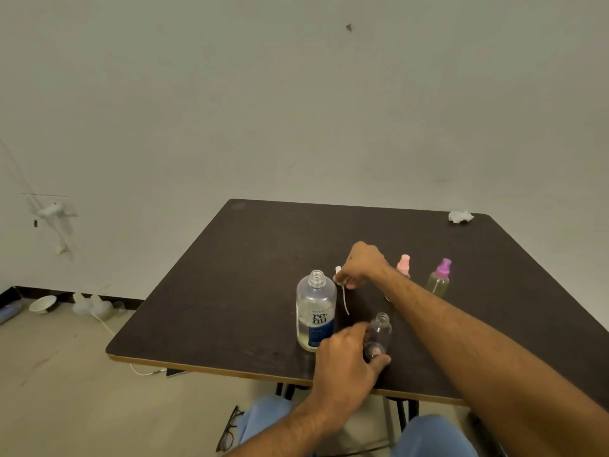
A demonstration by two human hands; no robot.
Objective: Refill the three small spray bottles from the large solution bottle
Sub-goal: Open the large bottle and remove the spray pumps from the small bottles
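- Big solution bottle [315, 311] stands upright on the dark table [230, 291], cap off, neck open. Label reads "re·nu" in dark letters on white, w/ a blue band below; a small line of print above that is too small to read. Clear liquid inside, roughly to the upper part of the label.
- My left hand [346, 361] is curled round the low part of the clear small spray bottle [379, 334], thumb at its base. Bottle is upright on the table, top off, just right of the big bottle; looks about empty.
- My right hand [361, 265] is reached out behind the big bottle, fingers pinched on the white sprayer top [338, 273]; its thin dip tube [345, 300] hangs down twd the table. Can't tell if the tube tip touches the surface.
- Pink-capped spray bottle [403, 266] stands behind my right forearm, partly hidden.
- Purple-capped spray bottle [439, 280] stands just right of it, yellowish liquid inside, cap on.
- Crumpled white tissue [460, 216] sits at the far right corner of the table.
- Glasses [229, 430] lie on the floor by my knee.
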